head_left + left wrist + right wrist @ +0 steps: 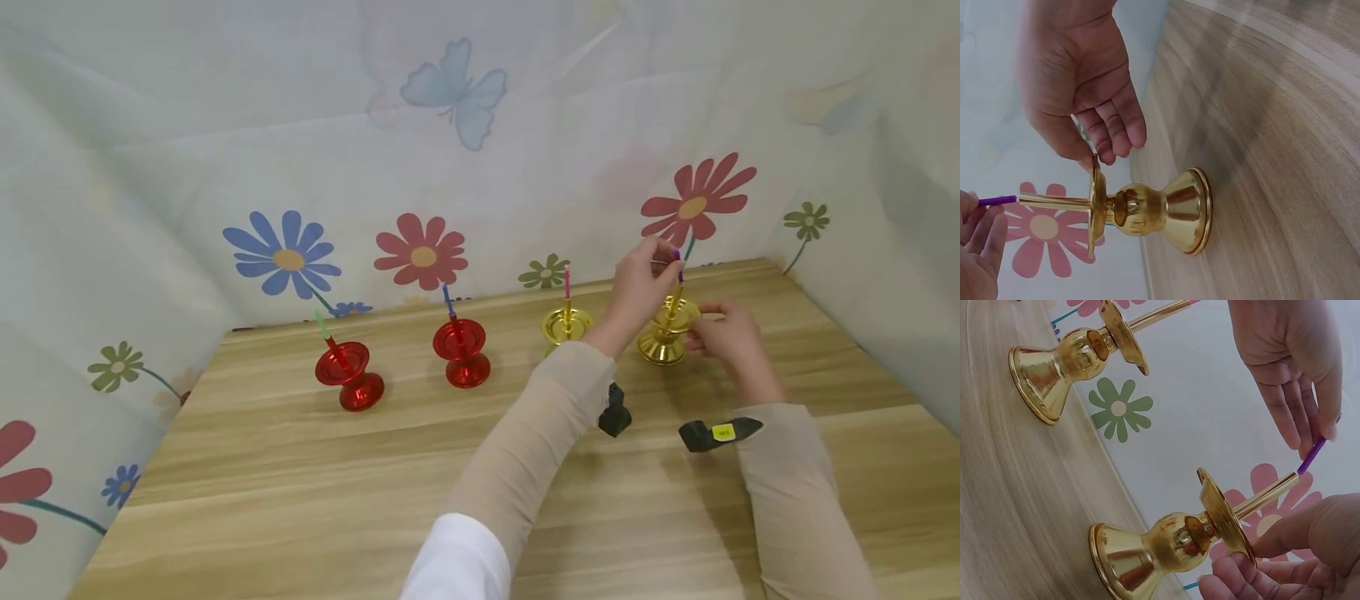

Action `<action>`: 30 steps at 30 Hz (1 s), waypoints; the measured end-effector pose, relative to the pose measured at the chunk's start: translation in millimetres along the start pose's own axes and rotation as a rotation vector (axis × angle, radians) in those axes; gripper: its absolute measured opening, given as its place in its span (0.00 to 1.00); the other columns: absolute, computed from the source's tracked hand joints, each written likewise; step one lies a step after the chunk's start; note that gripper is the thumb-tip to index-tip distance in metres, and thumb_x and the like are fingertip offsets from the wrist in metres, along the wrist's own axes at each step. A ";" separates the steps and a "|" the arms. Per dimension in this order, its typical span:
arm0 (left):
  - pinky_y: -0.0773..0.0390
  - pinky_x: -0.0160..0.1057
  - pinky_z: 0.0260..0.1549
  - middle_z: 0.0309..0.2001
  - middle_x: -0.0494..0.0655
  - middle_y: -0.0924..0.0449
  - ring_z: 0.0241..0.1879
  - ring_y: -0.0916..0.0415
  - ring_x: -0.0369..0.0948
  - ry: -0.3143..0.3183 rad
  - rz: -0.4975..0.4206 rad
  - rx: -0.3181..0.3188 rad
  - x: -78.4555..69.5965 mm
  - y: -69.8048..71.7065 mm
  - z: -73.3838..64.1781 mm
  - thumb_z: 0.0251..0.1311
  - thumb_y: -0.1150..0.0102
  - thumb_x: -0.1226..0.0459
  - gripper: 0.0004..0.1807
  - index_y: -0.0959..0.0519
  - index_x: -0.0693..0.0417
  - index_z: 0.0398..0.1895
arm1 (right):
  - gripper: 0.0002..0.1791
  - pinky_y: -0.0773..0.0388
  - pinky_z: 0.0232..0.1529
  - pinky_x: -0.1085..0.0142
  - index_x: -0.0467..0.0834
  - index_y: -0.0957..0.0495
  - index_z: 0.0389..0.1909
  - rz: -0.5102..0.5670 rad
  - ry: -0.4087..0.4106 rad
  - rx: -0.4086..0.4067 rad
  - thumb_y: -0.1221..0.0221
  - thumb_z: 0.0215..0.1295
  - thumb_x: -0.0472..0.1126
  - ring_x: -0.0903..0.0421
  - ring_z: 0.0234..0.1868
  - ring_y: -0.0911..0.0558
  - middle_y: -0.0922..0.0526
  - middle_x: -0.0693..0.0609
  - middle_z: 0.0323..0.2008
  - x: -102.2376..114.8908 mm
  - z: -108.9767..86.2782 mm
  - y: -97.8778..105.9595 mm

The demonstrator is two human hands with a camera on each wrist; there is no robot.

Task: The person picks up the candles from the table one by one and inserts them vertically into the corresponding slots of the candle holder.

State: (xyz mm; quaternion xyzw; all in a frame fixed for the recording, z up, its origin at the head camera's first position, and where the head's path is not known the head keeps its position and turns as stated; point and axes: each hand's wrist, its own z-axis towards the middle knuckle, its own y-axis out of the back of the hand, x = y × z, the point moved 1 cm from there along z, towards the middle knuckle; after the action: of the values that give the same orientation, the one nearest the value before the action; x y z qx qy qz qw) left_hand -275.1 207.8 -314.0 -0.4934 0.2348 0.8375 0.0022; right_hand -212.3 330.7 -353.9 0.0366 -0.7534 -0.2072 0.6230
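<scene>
A gold candle holder (662, 348) stands on the table, with a dish partway up and a slim tube rising from it. My left hand (641, 283) pinches a thin purple candle (997, 200) above it. The candle's lower end is right at the top of the tube in both wrist views. At the dish's rim, my right hand (727, 337) grips the edge between thumb and fingers.
Left of my hands stands a second gold holder (555, 325) with a pink candle (567, 283). Farther left are a red holder (467, 372) with a blue candle (447, 300) and another red holder (362, 392) with a green candle (322, 325). A flowered cloth (480, 192) hangs behind.
</scene>
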 end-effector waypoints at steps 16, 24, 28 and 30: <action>0.27 0.16 0.40 0.41 0.47 0.19 0.41 0.21 0.34 -0.102 0.189 0.075 2.7 0.3 -0.1 0.67 0.48 0.66 0.07 0.28 0.57 0.45 | 0.29 0.18 0.27 0.70 0.21 0.48 0.64 -0.016 -0.005 0.006 0.57 0.67 0.33 0.67 0.19 0.21 0.23 0.58 0.18 1.4 -1.9 -3.5; 0.28 0.17 0.41 0.42 0.44 0.19 0.42 0.23 0.33 -0.119 0.294 0.133 -0.5 -1.7 5.2 0.67 0.49 0.64 0.08 0.27 0.54 0.46 | 0.29 0.17 0.28 0.68 0.21 0.48 0.64 -0.007 0.005 0.001 0.56 0.67 0.33 0.67 0.18 0.22 0.23 0.56 0.19 1.6 -2.1 -1.1; 0.28 0.17 0.42 0.43 0.44 0.19 0.43 0.23 0.33 -0.114 0.321 0.148 0.3 -3.5 6.1 0.67 0.49 0.63 0.08 0.25 0.54 0.47 | 0.29 0.17 0.27 0.69 0.21 0.48 0.64 0.000 0.004 0.002 0.56 0.67 0.33 0.67 0.18 0.21 0.23 0.56 0.18 0.3 -1.3 -0.8; 0.28 0.16 0.41 0.43 0.44 0.19 0.42 0.23 0.33 -0.106 0.296 0.146 0.7 -3.9 5.8 0.67 0.49 0.64 0.09 0.25 0.55 0.47 | 0.29 0.17 0.27 0.69 0.21 0.48 0.64 0.003 -0.002 0.003 0.56 0.67 0.33 0.67 0.18 0.21 0.23 0.57 0.18 -0.5 -0.6 -0.7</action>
State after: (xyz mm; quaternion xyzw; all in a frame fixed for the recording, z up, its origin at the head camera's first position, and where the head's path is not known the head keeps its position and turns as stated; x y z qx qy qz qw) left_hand -279.3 213.4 -313.8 -0.4071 0.3648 0.8342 -0.0730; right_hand -211.7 330.1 -354.6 0.0360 -0.7543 -0.2051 0.6227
